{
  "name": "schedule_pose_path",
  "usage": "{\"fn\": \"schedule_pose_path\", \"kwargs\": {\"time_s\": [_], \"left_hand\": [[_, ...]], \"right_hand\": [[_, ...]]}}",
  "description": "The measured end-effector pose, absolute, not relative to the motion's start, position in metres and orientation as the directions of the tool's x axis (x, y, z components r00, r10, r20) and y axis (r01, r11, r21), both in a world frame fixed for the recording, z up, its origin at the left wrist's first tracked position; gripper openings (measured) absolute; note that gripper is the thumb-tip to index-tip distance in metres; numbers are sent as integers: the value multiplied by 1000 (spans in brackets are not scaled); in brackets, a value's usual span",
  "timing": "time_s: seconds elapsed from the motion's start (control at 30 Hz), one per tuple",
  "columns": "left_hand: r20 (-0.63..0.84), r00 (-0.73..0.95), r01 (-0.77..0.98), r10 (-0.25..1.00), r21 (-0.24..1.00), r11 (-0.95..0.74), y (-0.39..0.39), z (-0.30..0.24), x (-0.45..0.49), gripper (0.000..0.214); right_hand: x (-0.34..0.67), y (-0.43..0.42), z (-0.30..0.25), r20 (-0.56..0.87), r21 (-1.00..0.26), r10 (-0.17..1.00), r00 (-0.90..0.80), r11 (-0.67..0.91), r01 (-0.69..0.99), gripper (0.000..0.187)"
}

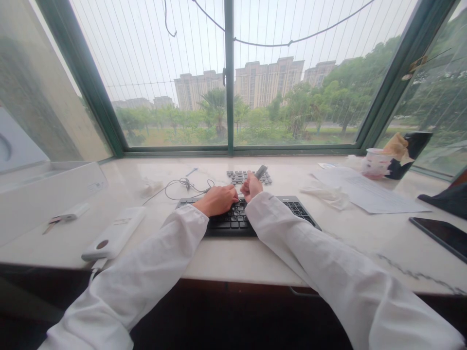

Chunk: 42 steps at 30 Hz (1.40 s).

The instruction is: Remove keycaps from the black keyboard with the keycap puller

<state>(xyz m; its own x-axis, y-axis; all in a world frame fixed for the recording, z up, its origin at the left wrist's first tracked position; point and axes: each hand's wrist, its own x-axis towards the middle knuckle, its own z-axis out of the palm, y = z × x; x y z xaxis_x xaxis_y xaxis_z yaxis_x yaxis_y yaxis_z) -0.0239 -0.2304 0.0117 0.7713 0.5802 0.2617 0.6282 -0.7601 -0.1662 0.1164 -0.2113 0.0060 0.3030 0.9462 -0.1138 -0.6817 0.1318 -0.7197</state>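
Note:
A black keyboard [233,225] lies on the pale counter in front of me. My left hand [220,198] rests on its upper middle keys, fingers curled together near the right hand; whatever is under the fingertips is hidden. My right hand [251,187] is closed in a fist around a short grey brush-like tool [261,171], whose wide end sticks up and to the right. The tool's lower end meets the keys between my hands, where I cannot make it out. Behind the hands, several loose dark keycaps [233,175] are spread on the counter.
A thin cable [188,183] loops left of the keyboard. Further left are a white power bank [114,233], a small white device [73,212] and an open white box [51,199]. On the right are papers [365,187], a crumpled tissue [328,195], a cup [375,163] and a phone [441,236].

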Motion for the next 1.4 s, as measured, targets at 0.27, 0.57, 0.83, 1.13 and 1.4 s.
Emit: {"fn": "schedule_pose_path", "kwargs": {"time_s": [0.27, 0.57, 0.83, 1.13, 1.4], "left_hand": [[259, 779, 617, 570, -156, -772, -231, 13, -25, 31], [249, 761, 637, 599, -107, -764, -232, 13, -25, 29], [279, 727, 663, 628, -46, -747, -233, 15, -26, 24], [304, 718, 646, 626, 43, -762, -229, 15, -27, 21], [358, 694, 614, 625, 159, -773, -223, 11, -30, 20]], "right_hand": [[117, -213, 7, -135, -715, 951, 277, 100, -692, 43], [117, -211, 3, -99, -786, 950, 297, 109, -609, 46], [119, -218, 8, -160, -764, 954, 253, 42, -644, 40], [111, -222, 8, -180, -689, 923, 341, 129, -713, 39], [99, -216, 0, -57, -744, 855, 515, 308, -593, 43]]}}
